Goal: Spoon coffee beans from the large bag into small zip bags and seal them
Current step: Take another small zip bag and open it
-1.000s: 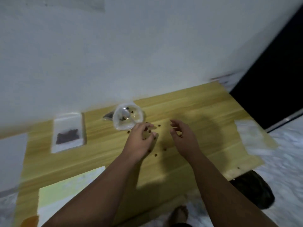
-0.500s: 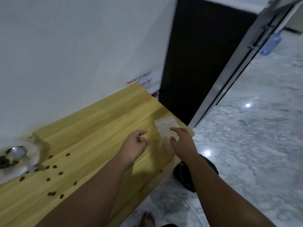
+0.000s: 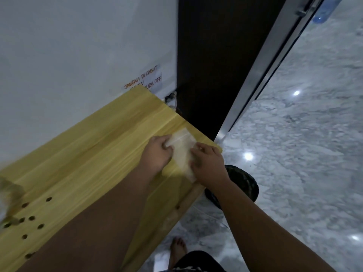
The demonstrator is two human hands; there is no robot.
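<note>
- Wall: beyond both hands, with a handwritten note on it.
- Marble floor: right of the right hand.
- Table: under both hands, which meet at its far right corner.
- Dark bin: on the floor, just beside the right wrist.
- Left hand: fingers curled, pinching the bag's left edge.
- Right hand: fingers bent, gripping its right edge.
- Bag: clear, flat on the table between the hands.
- Beans: scattered well left of the left forearm.

Clear empty zip bag flat at table corner
</note>
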